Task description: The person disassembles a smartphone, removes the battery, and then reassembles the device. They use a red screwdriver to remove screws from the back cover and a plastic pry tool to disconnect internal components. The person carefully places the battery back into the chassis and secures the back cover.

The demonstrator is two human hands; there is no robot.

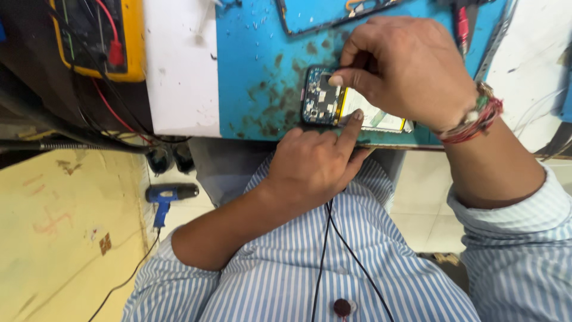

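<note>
The opened phone (333, 101) lies lengthwise left-to-right between both hands: left hand (310, 167) fingertip-pressing its near edge, right hand (405, 65) pinching above.

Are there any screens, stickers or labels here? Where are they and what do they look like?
Multimeter: top left, on the dark bench; yellow case, dark face, red lead plugged in.
Battery label: on the opened phone at the blue mat's near edge, between left hand and right hand; white rectangle, yellow edge.
Phone frame: top of the mat; dark rim, no lit screen.
</note>
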